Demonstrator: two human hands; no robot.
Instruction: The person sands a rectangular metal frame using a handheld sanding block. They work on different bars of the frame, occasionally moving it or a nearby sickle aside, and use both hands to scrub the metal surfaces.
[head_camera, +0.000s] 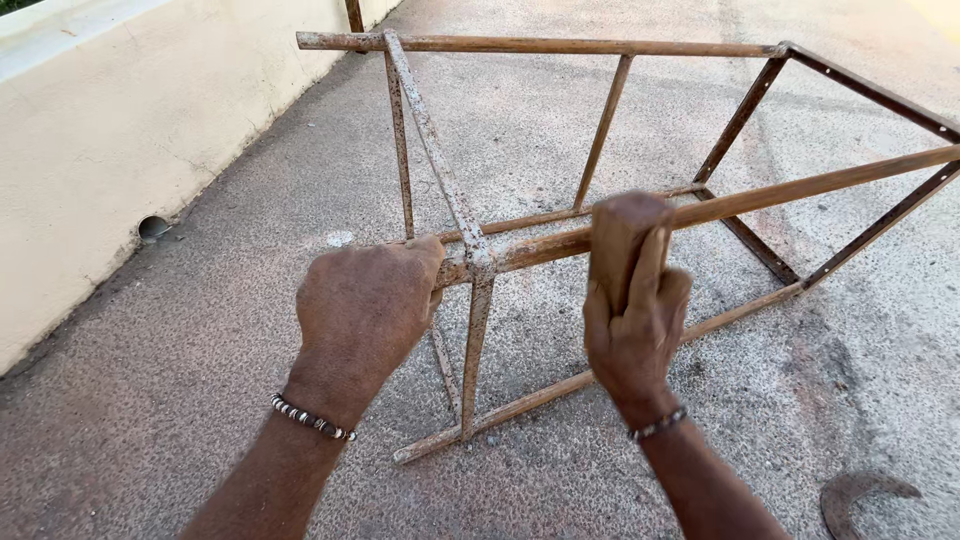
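Observation:
A rusty metal frame (560, 45) of thin bars lies on its side on rough concrete. My left hand (365, 305) grips the near top bar at the frame's left corner, next to a diagonal brace (435, 150). My right hand (632, 320) presses a folded brown piece of sandpaper (618, 235) over the same bar (800, 188), a little to the right. Both wrists wear beaded bracelets.
A cream low wall (110, 150) runs along the left, with a small drain hole (152, 227) at its base. A curved rusty metal piece (860, 497) lies on the concrete at the lower right. Concrete ground (150, 400) surrounds the frame.

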